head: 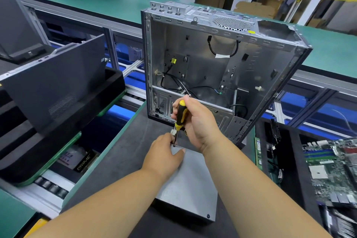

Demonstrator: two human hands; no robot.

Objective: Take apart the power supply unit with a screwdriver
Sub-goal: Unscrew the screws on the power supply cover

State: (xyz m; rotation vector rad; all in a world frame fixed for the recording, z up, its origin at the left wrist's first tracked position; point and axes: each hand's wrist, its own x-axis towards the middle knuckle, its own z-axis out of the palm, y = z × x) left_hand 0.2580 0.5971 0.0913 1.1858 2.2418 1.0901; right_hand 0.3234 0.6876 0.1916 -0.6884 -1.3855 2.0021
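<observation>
- Head view, the only one here: the power supply unit (pixel 190 185), a plain grey metal box, lies flat on the dark mat (pixel 123 160), right in front of the person and just on the near side of the computer case (pixel 222 67).
- That case stands upright on the mat with its side off, so it's bare metal inside with a few loose black cables left in it.
- Right hand (pixel 195 121) is above the far left corner of the PSU, fingers wrapped round the handle of a black and yellow screwdriver (pixel 179 120). The shaft points nearly straight down and the tip sits at that corner of the lid.
- Left hand (pixel 164 154) rests on the same corner, thumb lying across the lid and fingertips pinched in at the lower shaft. Something small and white is up against the shaft there, can't make out what.
- There's a dark screw head at the near right corner of the PSU lid.
- Right of the PSU, a green motherboard (pixel 332 170) lies in a black tray.
- Left of the PSU, a dark side panel (pixel 58 83) leans in a black holder on the roller conveyor.
</observation>
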